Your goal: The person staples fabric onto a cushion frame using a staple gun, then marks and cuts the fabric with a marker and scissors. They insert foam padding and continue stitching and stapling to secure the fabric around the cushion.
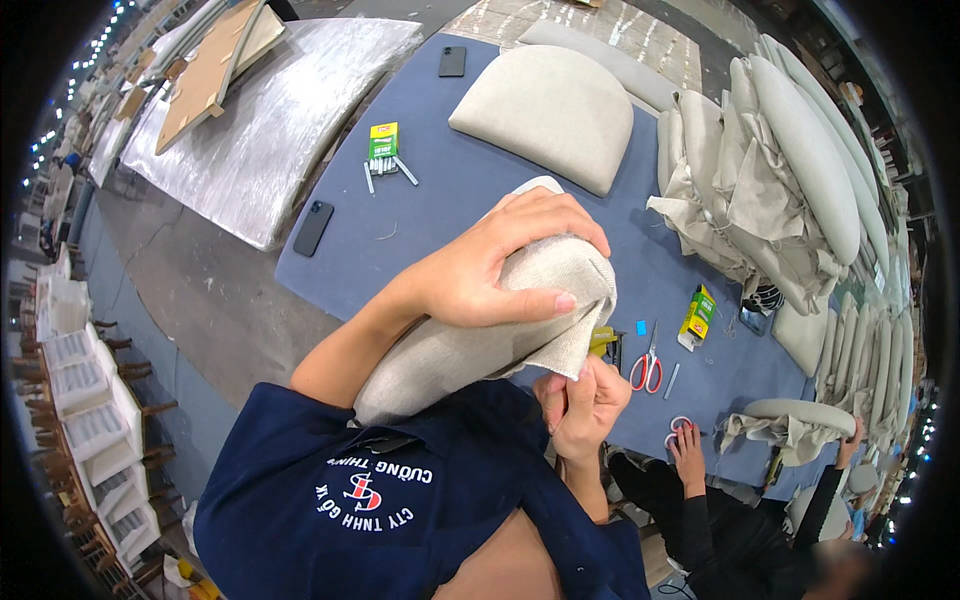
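Observation:
A padded cushion [430, 362] in beige fabric is tilted up against my chest, its rounded end over the blue table. My left hand [500, 255] wraps over that end from above, thumb pressed on the fabric. My right hand [585, 408] is closed in a pinch on the loose fabric flap [562, 352] hanging from the cushion's edge. Just beyond that hand lies a yellow-green tool [603, 340], mostly hidden by the cushion and fabric. Red-handled scissors [647, 372] rest on the table to the right of my right hand.
On the blue table [400, 130] lie a large beige cushion [550, 115], phones [314, 228], green-yellow boxes [697, 318] and loose staple strips [404, 171]. Covered cushions [800, 150] are stacked at right. A co-worker's hand [688, 458] touches other scissors [677, 425] at lower right.

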Tool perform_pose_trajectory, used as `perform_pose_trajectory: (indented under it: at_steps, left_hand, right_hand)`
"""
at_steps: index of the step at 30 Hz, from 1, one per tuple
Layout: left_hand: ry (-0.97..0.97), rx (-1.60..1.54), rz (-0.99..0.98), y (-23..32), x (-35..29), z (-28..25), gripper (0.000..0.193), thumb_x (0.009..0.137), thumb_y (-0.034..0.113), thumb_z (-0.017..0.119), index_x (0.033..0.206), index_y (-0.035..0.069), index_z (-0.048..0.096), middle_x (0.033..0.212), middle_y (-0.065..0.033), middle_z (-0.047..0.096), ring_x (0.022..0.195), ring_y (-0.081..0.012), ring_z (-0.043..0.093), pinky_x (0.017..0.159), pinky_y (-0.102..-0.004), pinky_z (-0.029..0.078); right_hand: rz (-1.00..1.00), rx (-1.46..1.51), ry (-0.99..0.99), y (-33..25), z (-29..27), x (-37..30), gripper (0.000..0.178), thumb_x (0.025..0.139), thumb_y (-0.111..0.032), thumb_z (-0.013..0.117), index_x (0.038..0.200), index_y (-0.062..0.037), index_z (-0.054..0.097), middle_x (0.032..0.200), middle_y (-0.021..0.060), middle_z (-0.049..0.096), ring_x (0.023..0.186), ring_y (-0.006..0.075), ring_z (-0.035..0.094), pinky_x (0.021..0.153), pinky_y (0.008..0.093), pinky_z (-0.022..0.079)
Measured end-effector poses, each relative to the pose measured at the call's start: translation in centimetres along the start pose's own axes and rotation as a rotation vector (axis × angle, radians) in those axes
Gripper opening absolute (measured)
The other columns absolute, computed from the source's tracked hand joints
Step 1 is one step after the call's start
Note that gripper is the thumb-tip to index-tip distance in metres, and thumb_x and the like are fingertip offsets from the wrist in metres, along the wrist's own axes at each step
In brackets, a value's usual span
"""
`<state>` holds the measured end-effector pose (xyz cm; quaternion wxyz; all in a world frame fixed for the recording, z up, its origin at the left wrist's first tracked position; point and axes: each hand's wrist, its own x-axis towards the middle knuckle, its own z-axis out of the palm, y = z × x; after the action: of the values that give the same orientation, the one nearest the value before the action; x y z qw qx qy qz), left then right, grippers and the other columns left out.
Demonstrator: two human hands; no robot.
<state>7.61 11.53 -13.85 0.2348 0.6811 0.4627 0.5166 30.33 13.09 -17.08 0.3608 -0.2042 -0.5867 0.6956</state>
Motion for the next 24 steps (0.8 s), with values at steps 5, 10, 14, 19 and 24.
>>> perform_pose_trajectory:
  at_steps: [5, 10, 14, 19, 24]
  left_hand:
    - [-0.015, 0.006, -0.012, 0.1, 0.1, 0.1, 0.058, 0.081, 0.039, 0.071, 0.126, 0.003, 0.065, 0.122, -0.0137, 0.066, 0.121, -0.0307, 0.057, 0.111, -0.0444, 0.031]
    - [0.005, 0.032, 0.005, 0.0, -0.2, -0.1, 0.060, 0.081, 0.040, 0.070, 0.127, 0.003, 0.065, 0.122, -0.0141, 0.066, 0.122, -0.0308, 0.056, 0.111, -0.0439, 0.030]
    - [0.004, 0.022, 0.005, 0.0, -0.3, -0.5, 0.059, 0.080, 0.039, 0.070, 0.127, 0.003, 0.065, 0.123, -0.0138, 0.066, 0.122, -0.0306, 0.056, 0.112, -0.0440, 0.030]
    - [-0.009, -0.018, -0.009, 0.3, -0.4, -0.4, 0.057, 0.079, 0.036, 0.071, 0.127, 0.005, 0.066, 0.125, -0.0120, 0.066, 0.124, -0.0295, 0.056, 0.112, -0.0438, 0.030]
    - [-0.008, -0.017, -0.016, 0.1, -0.7, -0.7, 0.056, 0.078, 0.034, 0.071, 0.127, 0.006, 0.066, 0.126, -0.0106, 0.066, 0.125, -0.0286, 0.056, 0.113, -0.0438, 0.029]
  right_hand:
    - [-0.030, 0.020, 0.084, 0.6, 1.2, 0.1, 0.043, 0.109, -0.018, 0.049, 0.073, 0.0007, 0.060, 0.048, -0.0010, 0.053, 0.038, 0.0041, 0.046, 0.042, 0.0211, 0.030]
    - [-0.087, -0.094, 0.020, 1.0, 1.1, 0.7, 0.040, 0.110, -0.020, 0.048, 0.077, 0.0021, 0.055, 0.046, -0.0007, 0.045, 0.037, 0.0060, 0.037, 0.042, 0.0244, 0.034]
    - [-0.114, -0.060, 0.012, 1.1, 1.2, 1.1, 0.038, 0.109, -0.016, 0.049, 0.076, 0.0025, 0.056, 0.046, -0.0015, 0.046, 0.037, 0.0058, 0.038, 0.042, 0.0234, 0.034]
    - [-0.068, -0.121, -0.026, 0.4, -0.2, 0.4, 0.042, 0.107, -0.016, 0.051, 0.069, 0.0020, 0.057, 0.045, -0.0018, 0.046, 0.037, 0.0050, 0.040, 0.041, 0.0234, 0.032]
    - [-0.050, -0.144, -0.133, -0.2, -1.5, 1.3, 0.042, 0.104, -0.014, 0.052, 0.065, -0.0008, 0.057, 0.047, -0.0014, 0.052, 0.038, 0.0072, 0.047, 0.041, 0.0248, 0.032]
